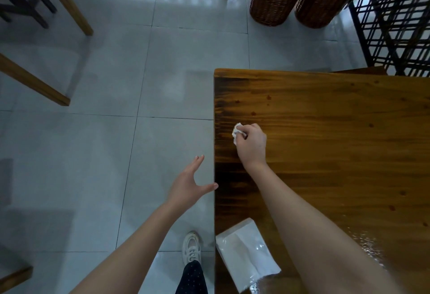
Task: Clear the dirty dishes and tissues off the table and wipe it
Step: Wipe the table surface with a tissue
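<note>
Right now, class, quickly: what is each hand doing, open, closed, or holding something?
Left hand: open, fingers spread, beside the table edge, holding nothing.
Right hand: closed around a crumpled tissue, on the tabletop.

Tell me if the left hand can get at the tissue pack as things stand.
Probably yes. The left hand is open and empty just off the table edge, and the tissue pack lies at that edge with nothing between. The right forearm passes on its far side.
</note>
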Demonstrator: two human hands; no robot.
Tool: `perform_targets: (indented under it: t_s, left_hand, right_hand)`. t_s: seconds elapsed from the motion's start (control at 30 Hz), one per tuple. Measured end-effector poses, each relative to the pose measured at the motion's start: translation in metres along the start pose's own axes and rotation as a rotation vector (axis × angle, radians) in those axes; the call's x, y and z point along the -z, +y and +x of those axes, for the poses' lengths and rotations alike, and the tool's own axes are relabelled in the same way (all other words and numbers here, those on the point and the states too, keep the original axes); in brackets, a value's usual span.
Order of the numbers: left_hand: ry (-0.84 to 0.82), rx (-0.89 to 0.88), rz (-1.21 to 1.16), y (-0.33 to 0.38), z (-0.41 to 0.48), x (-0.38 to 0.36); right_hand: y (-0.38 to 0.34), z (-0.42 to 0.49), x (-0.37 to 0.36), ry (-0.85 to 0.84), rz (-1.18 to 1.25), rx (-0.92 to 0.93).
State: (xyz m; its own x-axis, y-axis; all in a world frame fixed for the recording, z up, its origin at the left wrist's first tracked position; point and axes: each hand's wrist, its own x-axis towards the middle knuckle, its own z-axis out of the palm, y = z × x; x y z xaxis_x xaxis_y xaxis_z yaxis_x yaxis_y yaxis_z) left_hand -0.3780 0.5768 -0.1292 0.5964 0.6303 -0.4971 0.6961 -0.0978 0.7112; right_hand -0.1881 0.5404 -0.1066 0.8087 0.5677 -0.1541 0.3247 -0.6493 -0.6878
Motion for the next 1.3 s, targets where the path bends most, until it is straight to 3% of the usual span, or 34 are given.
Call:
perform_targets:
  t_s: [0.37,0.6,0.73,0.9,1.03,1.3]
  left_hand:
    - [0.11,-0.025,-0.017,-0.015,-0.006,0.035]
    - [0.066,-0.032,0.028,-0.019,-0.006,0.033]
    - [0.058,-0.024,0.036,-0.017,-0.002,0.032]
    - [0.032,-0.059,0.056,0.002,0.01,0.024]
    - [0.006,-0.051,0.038,0.022,0.019,0.013]
    - [-0.04,0.038,0.033,0.035,0.041,0.004]
  right_hand:
    - [-0.014,-0.021,-0.021,-0.194,-0.033,0.346]
    - [0.013,-0.004,0.012,0.03,-0.04,0.069]
    - [0.004,-0.009,0.003,0.075,-0.048,0.028]
    - [-0.011,-0.023,-0.018,-0.063,-0.088,0.307]
    - [-0.008,-0.018,-0.015,-0.111,-0.113,0.369]
    - [0.005,0.052,0.024,0.106,-0.017,-0.052]
